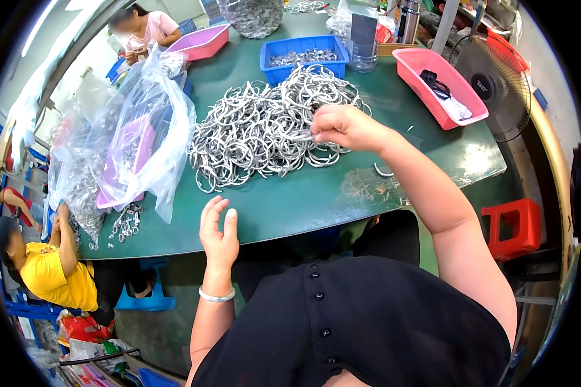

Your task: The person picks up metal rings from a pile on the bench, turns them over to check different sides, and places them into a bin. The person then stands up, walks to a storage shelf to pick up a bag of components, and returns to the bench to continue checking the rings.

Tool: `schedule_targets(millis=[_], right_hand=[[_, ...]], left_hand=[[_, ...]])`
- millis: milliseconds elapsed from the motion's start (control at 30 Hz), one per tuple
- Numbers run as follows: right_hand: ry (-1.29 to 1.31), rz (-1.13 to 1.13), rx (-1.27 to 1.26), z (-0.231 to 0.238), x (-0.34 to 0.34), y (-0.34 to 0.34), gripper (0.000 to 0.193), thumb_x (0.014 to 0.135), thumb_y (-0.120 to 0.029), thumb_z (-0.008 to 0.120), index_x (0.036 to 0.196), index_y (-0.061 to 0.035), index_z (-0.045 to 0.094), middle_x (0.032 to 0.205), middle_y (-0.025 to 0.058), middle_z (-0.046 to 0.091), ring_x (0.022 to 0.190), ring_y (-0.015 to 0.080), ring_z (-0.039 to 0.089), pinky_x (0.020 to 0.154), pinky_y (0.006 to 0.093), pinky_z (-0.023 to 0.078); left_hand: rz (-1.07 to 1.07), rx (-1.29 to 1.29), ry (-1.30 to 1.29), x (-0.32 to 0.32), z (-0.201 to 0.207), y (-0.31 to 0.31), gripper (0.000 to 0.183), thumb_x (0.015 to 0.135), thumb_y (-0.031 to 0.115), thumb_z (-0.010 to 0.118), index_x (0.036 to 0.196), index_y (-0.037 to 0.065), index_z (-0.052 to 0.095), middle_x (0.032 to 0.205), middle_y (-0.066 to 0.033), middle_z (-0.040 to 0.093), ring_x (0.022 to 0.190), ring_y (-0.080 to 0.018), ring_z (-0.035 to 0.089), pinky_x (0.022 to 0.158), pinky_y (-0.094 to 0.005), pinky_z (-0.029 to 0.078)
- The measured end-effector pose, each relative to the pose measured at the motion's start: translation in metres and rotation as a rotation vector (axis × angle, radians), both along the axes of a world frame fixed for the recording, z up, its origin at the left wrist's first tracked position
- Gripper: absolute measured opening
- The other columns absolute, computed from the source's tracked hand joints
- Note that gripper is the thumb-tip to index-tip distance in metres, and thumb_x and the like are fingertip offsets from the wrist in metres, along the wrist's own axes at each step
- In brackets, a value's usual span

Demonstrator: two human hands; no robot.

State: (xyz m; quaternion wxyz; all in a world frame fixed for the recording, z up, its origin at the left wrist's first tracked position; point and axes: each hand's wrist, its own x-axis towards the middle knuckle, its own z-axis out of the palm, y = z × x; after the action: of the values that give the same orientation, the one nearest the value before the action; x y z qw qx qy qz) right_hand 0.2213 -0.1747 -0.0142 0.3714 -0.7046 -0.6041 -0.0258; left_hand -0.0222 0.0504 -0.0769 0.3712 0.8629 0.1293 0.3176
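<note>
A wide heap of silver metal rings point(252, 132), many of them open at one side, lies on the green table. Over the heap's right side is my right hand point(342, 127), its thumb and fingers pinched together. A blurred metal ring point(299, 137) shows at those fingertips, against the heap. My left hand point(219, 233) hovers by the table's near edge, in front of the heap. Its fingers are apart and nothing is in them. One curved metal piece point(383, 171) lies by itself under my right forearm.
Behind the heap stands a blue bin point(303, 59) of small metal parts. A pink basket point(440, 90) and a fan point(490, 87) are at right. Clear plastic bags point(164, 122) fill the left. A co-worker in yellow point(51, 277) sits there; a red stool point(513, 229) stands right.
</note>
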Motion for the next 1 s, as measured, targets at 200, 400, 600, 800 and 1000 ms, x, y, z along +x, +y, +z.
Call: schedule_targets(millis=[200,400,600,800,1000], right_hand=[[0.282,0.028,-0.430,-0.011,-0.016,-0.034,0.015,0.073,-0.012,0.064,0.080,-0.0002,0.058,0.076,0.0086,0.057,0.072,0.0216,0.055,0.066,0.0305,0.044],[0.212,0.015,-0.207,-0.031,-0.057,-0.037,0.014,0.074,-0.014,0.061,0.082,-0.0030,0.058,0.075,0.0101,0.055,0.073,0.0254,0.054,0.065,0.0336,0.044],[-0.069,-0.173,-0.160,-0.046,-0.076,-0.030,0.008,0.076,-0.014,0.054,0.082,-0.0074,0.053,0.079,0.0104,0.048,0.076,0.0286,0.052,0.062,0.0374,0.042],[-0.094,-0.122,-0.085,-0.049,-0.072,-0.025,0.012,0.076,-0.012,0.055,0.087,-0.0079,0.055,0.081,0.0100,0.050,0.079,0.0284,0.052,0.065,0.0360,0.042],[-0.098,-0.279,-0.085,-0.048,-0.068,-0.050,0.031,0.075,-0.012,0.057,0.106,-0.0119,0.053,0.093,0.0080,0.055,0.090,0.0272,0.053,0.075,0.0339,0.044]], left_hand=[[-0.234,-0.335,0.047,0.013,0.000,-0.029,0.021,0.080,0.008,0.056,0.098,-0.002,0.057,0.093,-0.0099,0.058,0.077,-0.0146,0.055,0.070,-0.0238,0.045],[-0.348,-0.794,0.334,0.033,0.007,-0.057,0.028,0.087,0.022,0.050,0.102,-0.001,0.055,0.082,-0.0063,0.058,0.065,-0.0103,0.054,0.059,-0.0202,0.043],[-0.418,-1.184,0.436,0.053,0.008,-0.071,0.034,0.089,0.031,0.046,0.103,0.002,0.052,0.074,-0.0064,0.057,0.056,-0.0103,0.051,0.049,-0.0210,0.039],[-0.402,-1.179,0.314,0.072,0.016,-0.071,0.021,0.086,0.024,0.053,0.093,0.005,0.056,0.067,-0.0018,0.057,0.052,-0.0072,0.050,0.047,-0.0186,0.038],[-0.338,-1.013,0.265,0.069,0.015,-0.069,0.011,0.086,0.014,0.048,0.085,0.006,0.055,0.066,-0.0012,0.055,0.053,-0.0072,0.049,0.050,-0.0186,0.038]])
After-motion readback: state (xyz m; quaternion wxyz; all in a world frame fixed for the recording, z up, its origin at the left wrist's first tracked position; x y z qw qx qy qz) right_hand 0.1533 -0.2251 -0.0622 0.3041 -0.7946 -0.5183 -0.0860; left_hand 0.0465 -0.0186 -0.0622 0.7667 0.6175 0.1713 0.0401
